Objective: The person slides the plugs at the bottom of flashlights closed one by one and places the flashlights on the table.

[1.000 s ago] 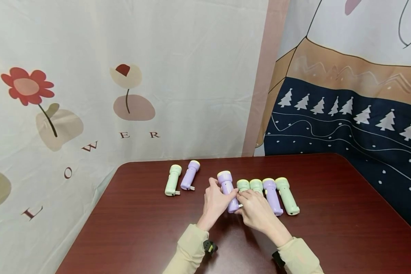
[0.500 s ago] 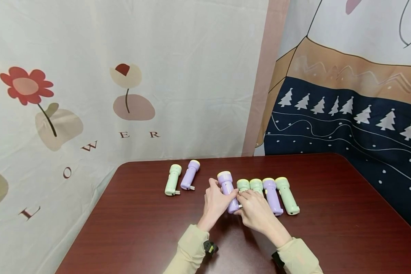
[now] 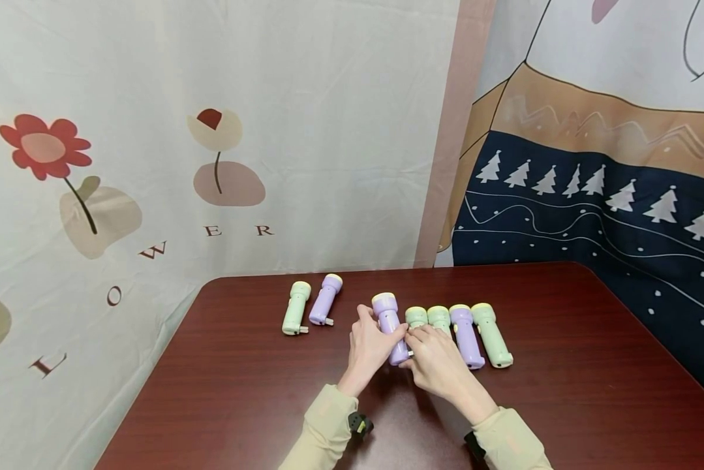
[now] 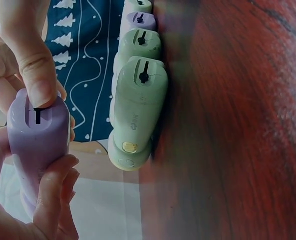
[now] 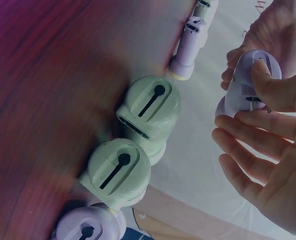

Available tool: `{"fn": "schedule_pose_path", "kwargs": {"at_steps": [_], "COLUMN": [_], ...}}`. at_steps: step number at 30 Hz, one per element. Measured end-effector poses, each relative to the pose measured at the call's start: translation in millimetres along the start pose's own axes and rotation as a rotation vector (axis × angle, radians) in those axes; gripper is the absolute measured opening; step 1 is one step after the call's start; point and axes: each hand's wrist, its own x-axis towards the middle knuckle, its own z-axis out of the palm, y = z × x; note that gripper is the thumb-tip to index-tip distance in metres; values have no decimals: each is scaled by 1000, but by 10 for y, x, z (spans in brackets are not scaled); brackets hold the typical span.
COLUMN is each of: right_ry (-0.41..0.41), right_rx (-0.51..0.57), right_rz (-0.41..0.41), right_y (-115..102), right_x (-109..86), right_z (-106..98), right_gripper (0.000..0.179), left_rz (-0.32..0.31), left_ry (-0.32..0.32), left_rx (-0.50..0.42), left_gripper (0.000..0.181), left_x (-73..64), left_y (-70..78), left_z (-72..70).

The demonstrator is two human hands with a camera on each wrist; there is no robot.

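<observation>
Over the table, my left hand (image 3: 368,346) grips a purple flashlight (image 3: 389,321) round its body, yellow-rimmed head pointing away. From the right, my right hand (image 3: 442,365) pinches its near end. In the right wrist view, the right thumb lies on the slider in the end face, and the index finger is under the metal plug prongs (image 5: 252,103), which stick out of the side. The other right fingers are loosely spread. The left wrist view shows the thumb partly covering the black slider slot (image 4: 38,116) of this flashlight.
To the right lie two green flashlights (image 3: 439,316), partly behind the right hand, then a purple one (image 3: 468,339) and another green one (image 3: 492,336). Farther left, a green flashlight (image 3: 295,310) and a purple flashlight (image 3: 325,301) lie with prongs out. A patterned curtain hangs behind the table (image 3: 240,391).
</observation>
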Motion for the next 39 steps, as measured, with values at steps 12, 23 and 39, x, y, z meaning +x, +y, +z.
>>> {"fn": "schedule_pose_path", "kwargs": {"at_steps": [12, 23, 39], "right_ry": [-14, -14, -15], "right_rx": [-4, -9, -11], "right_rz": [10, 17, 30], "right_y": [0, -5, -22], "right_x": [13, 20, 21], "right_z": [-1, -3, 9], "right_gripper": [40, 42, 42], "left_rz": [1, 0, -10], "left_ry": [4, 8, -2], "left_rx": [-3, -2, -8], "left_gripper": [61, 61, 61], "left_x": [-2, -9, -10], "left_y": [5, 15, 7], "left_z": [-3, -6, -5]}}
